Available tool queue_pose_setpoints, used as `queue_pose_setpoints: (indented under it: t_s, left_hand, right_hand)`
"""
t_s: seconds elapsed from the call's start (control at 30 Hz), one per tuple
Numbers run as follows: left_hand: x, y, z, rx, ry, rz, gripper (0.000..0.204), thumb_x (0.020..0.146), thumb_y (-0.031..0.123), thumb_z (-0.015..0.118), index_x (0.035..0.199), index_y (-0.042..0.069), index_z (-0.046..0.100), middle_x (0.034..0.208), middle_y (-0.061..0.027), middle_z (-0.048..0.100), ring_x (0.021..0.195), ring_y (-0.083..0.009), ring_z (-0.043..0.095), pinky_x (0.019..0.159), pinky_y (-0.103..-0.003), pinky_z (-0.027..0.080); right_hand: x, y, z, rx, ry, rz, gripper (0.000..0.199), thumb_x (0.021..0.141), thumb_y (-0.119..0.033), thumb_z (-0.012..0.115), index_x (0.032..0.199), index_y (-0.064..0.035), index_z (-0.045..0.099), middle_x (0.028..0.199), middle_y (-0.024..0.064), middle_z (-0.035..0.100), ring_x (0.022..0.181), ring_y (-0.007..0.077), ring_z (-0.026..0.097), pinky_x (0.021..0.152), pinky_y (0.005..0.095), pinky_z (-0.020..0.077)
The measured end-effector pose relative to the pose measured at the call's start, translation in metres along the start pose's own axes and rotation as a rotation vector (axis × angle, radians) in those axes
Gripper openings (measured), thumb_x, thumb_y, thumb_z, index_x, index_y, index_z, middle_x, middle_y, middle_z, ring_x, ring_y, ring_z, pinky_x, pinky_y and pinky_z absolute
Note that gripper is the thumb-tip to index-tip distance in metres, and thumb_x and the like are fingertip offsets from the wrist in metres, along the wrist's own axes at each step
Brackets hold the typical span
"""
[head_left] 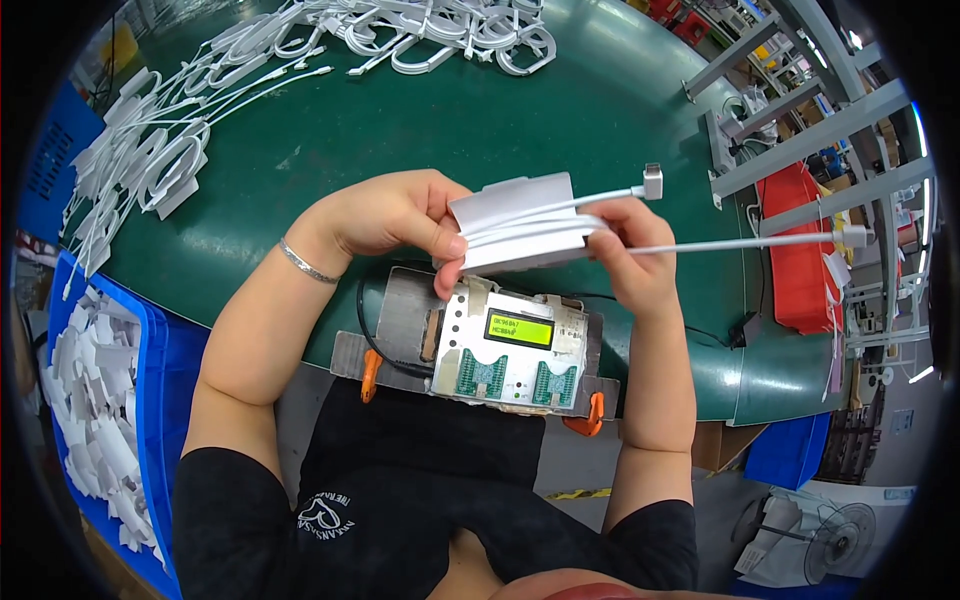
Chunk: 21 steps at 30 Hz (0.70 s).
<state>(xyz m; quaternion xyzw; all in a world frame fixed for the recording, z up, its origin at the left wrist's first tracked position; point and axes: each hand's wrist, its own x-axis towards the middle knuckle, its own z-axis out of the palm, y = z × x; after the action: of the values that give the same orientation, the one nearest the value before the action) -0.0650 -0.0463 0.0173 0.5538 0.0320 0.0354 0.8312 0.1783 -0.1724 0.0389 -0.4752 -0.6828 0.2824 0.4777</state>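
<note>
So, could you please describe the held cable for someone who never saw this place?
Find the green table. Above it, between the left hand and right hand, is a white cable looped against a white card. Unlike the piled cables, this one is held.

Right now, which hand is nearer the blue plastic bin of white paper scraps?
Left. The left hand is ahead and right of the blue plastic bin; the right hand is farther right, at the right end of the folded white card.
</note>
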Motion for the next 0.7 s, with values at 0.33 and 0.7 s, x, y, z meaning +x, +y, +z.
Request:
queue_pose_setpoints:
  t_s: [0.33, 0.7]
  left_hand:
    - [0.026, -0.021, 0.012, 0.18, 0.345, 0.021, 0.02, 0.086, 0.0, 0.051, 0.105, -0.005, 0.056, 0.081, -0.0095, 0.064, 0.071, -0.0131, 0.063, 0.068, -0.025, 0.051]
    - [0.04, -0.036, 0.03, -0.231, 0.544, 0.112, 0.022, 0.081, -0.001, 0.055, 0.102, -0.005, 0.06, 0.094, -0.0088, 0.064, 0.083, -0.0121, 0.06, 0.075, -0.024, 0.049]
  right_hand:
    - [0.011, 0.018, 0.005, -0.296, 0.457, -0.288, 0.014, 0.079, 0.001, 0.061, 0.091, -0.0041, 0.057, 0.083, 0.0056, 0.055, 0.073, 0.0162, 0.056, 0.067, 0.0259, 0.0469]
    - [0.004, 0.01, 0.058, -0.875, -0.155, -0.588, 0.029, 0.06, -0.009, 0.063, 0.089, -0.0081, 0.06, 0.087, 0.003, 0.055, 0.085, 0.0224, 0.054, 0.081, 0.0349, 0.0413]
